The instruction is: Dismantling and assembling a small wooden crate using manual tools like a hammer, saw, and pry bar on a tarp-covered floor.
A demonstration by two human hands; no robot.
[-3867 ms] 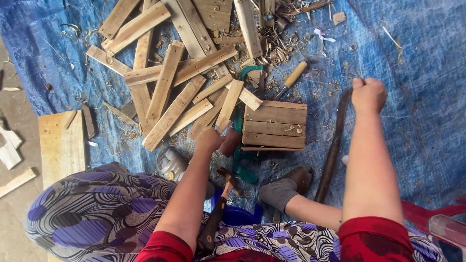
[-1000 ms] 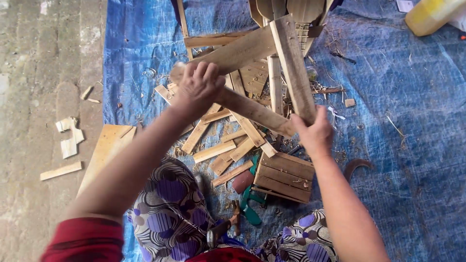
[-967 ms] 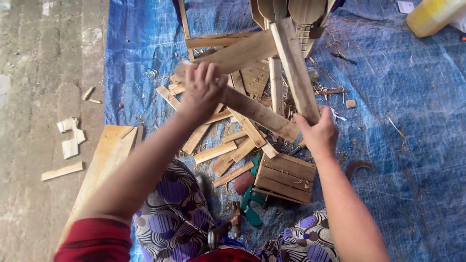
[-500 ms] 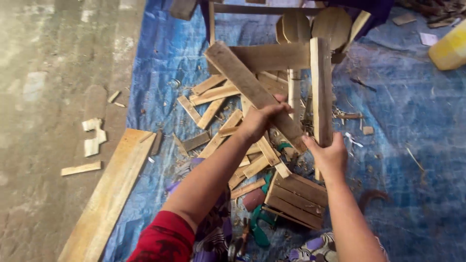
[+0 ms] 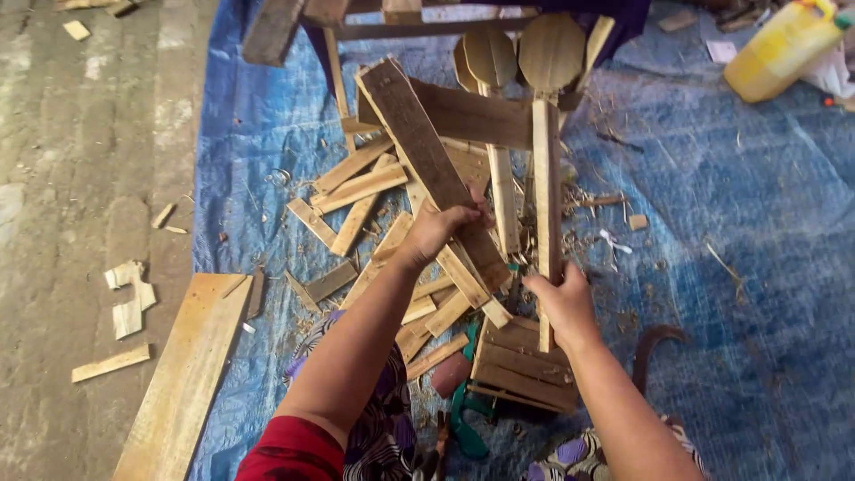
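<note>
From the head camera, looking down: the left hand (image 5: 443, 230) is clamped around a long dark plank (image 5: 427, 156), which now rises steeply away from the person over the heap of pale wood offcuts (image 5: 374, 205), where half a second ago it lay lower and more crosswise. The right hand (image 5: 559, 301) is wrapped tight on the lower shaft of a long-handled wooden paddle (image 5: 547, 151), standing nearly upright in the picture, its round blade up near a dark wooden frame (image 5: 427, 27) at the top edge; a second paddle (image 5: 492, 80) lies just beside it. A few seconds back both hands were low by the small slatted crate (image 5: 525, 361), so the two pieces have been lifted clear of the pile and sit apart, one per fist. The crate lies directly under the right wrist, close to the knees. All of it rests on a blue tarp (image 5: 748, 232), with a yellow jug (image 5: 779, 49) in the far right corner and a pale board (image 5: 191, 374) at the tarp's left edge on bare concrete
</note>
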